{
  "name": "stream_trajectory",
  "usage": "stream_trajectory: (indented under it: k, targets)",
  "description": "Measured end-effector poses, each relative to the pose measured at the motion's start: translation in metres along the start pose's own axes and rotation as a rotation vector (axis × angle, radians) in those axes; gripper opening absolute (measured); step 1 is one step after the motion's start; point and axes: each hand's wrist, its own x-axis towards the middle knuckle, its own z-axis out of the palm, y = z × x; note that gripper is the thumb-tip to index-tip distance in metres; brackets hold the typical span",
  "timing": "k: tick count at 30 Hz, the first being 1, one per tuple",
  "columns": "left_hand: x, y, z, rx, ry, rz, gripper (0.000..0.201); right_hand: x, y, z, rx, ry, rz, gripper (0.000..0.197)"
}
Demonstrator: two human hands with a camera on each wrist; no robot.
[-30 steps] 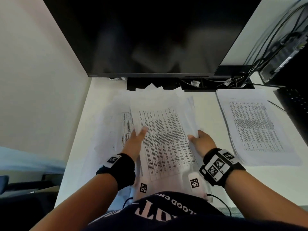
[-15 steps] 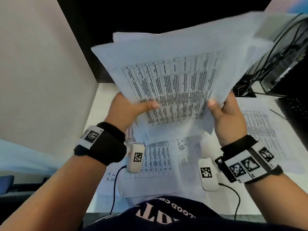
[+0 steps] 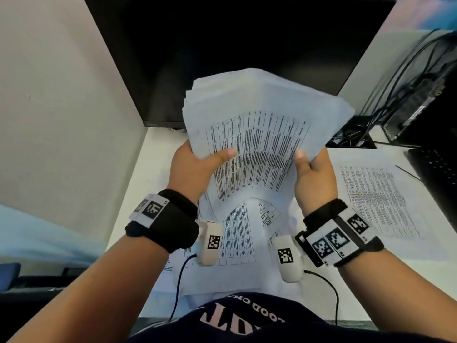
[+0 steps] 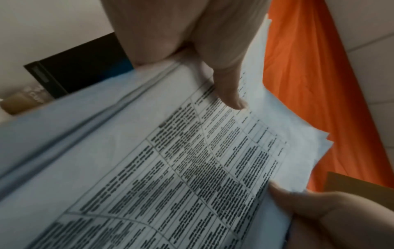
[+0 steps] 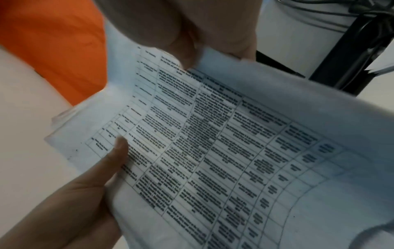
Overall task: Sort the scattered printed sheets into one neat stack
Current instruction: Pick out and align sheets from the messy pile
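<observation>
White printed sheets [image 3: 259, 125] lifted off desk [image 3: 158, 149], bundle sagging; left hand [image 3: 195, 169] and right hand [image 3: 312, 179] each pinching a lower corner. More sheets [image 3: 237, 238] flat below at near edge.

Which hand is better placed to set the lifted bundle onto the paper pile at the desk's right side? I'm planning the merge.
Right, probably. The right hand grips the bundle of printed white sheets on the side nearest the flat pile of printed pages, while the left hand grips the far edge and would have to cross over.

Dim, soft indoor light; wrist views blurred, head view edges bowed.
</observation>
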Motion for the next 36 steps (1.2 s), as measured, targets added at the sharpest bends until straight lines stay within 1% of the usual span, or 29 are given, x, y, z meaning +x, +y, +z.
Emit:
stream_trajectory:
  k: [2, 3, 5, 6, 8, 10, 12, 15, 17, 18, 19, 21, 23, 25, 27, 28, 29, 31, 32, 34, 36]
  targets:
    - [-0.001, 0.003, 0.002, -0.034, 0.002, 0.022, 0.039, -0.001, -0.003, -0.001, 0.038, 0.025, -0.050, 0.035]
    - [-0.002, 0.003, 0.002, -0.037, -0.002, 0.025, 0.046, -0.003, -0.004, -0.002, 0.056, 0.033, -0.064, 0.034]
    - [-0.004, -0.002, 0.000, -0.032, -0.022, 0.007, 0.055, -0.006, -0.001, -0.004, 0.089, 0.043, -0.068, 0.037]
    - [-0.005, -0.006, -0.002, -0.032, -0.040, -0.013, 0.057, -0.007, 0.000, -0.006, 0.102, 0.047, -0.064, 0.038]
    - [-0.007, -0.015, -0.003, -0.037, -0.082, -0.061, 0.055, -0.006, 0.002, -0.011, 0.107, 0.064, -0.077, 0.043]
    - [-0.007, -0.024, -0.004, -0.043, -0.110, -0.100, 0.046, -0.002, -0.004, -0.014, 0.099, 0.082, -0.119, 0.045]
    - [-0.005, -0.030, -0.003, -0.046, -0.130, -0.129, 0.041, 0.004, -0.017, -0.017, 0.071, 0.110, -0.208, 0.052]
    - [-0.002, -0.035, 0.000, -0.041, -0.150, -0.159, 0.040, 0.011, -0.038, -0.019, -0.017, 0.140, -0.445, 0.069]
    - [0.001, -0.038, 0.000, -0.049, -0.133, -0.175, 0.040, 0.017, -0.045, -0.019, -0.180, 0.094, -0.558, 0.068]
    - [0.003, -0.039, 0.000, -0.055, -0.126, -0.181, 0.039, 0.021, -0.046, -0.019, -0.266, 0.051, -0.570, 0.061]
    - [0.004, -0.040, 0.000, -0.056, -0.124, -0.185, 0.038, 0.024, -0.047, -0.020, -0.325, 0.014, -0.556, 0.051]
    - [0.006, -0.042, 0.000, -0.049, -0.127, -0.187, 0.039, 0.028, -0.045, -0.021, -0.362, 0.019, -0.523, 0.039]
    - [0.008, -0.044, -0.001, -0.029, -0.139, -0.186, 0.041, 0.029, -0.046, -0.022, -0.316, 0.048, -0.521, 0.040]
    - [0.010, -0.048, -0.001, -0.002, -0.134, -0.196, 0.035, 0.031, -0.045, -0.023, -0.142, 0.055, -0.472, 0.051]
    - [0.013, -0.049, -0.001, 0.018, -0.107, -0.200, 0.027, 0.033, -0.034, -0.025, 0.041, 0.055, -0.366, 0.059]
    - [0.014, -0.049, -0.001, 0.022, -0.099, -0.195, 0.025, 0.033, -0.027, -0.025, 0.078, 0.052, -0.295, 0.056]
    - [0.015, -0.048, 0.000, 0.025, -0.094, -0.187, 0.023, 0.033, -0.019, -0.025, 0.068, 0.037, -0.219, 0.051]
    - [0.016, -0.046, 0.002, 0.004, -0.084, -0.174, 0.023, 0.029, -0.001, -0.024, -0.013, -0.040, -0.068, 0.038]
    - [0.017, -0.045, 0.002, -0.021, -0.081, -0.172, 0.024, 0.025, 0.007, -0.023, -0.053, -0.079, -0.003, 0.034]
    - [0.017, -0.044, 0.004, -0.030, -0.097, -0.178, 0.028, 0.018, 0.018, -0.021, -0.082, -0.106, 0.072, 0.032]
    - [0.017, -0.044, 0.006, 0.010, -0.154, -0.190, 0.032, 0.013, 0.024, -0.021, -0.069, -0.100, 0.112, 0.027]
